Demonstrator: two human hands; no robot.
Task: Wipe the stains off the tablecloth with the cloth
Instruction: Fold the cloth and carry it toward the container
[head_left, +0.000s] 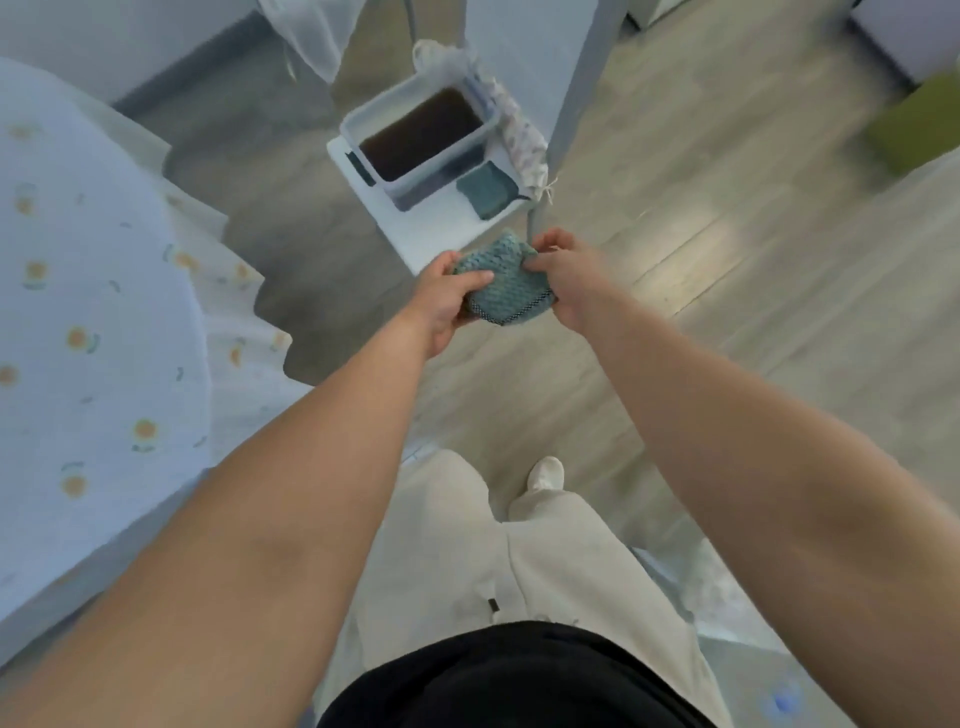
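The fingers of the left hand (445, 295) close around the left edge of the cloth (503, 287), thumb on top, and the right hand (563, 270) pinches its upper right side — so both hands grip the same small teal cloth, in the air above the floor. It looks soft and light, a knitted or waffle fabric that folds easily; probably it is best held bunched in one palm, not by a corner. The tablecloth (78, 291), white with orange flowers, is at the left, apart from the hands. No stains are clear in this blurred view. Beyond the hands a tub (358, 122) with dark liquid stands on a white stool (436, 228).
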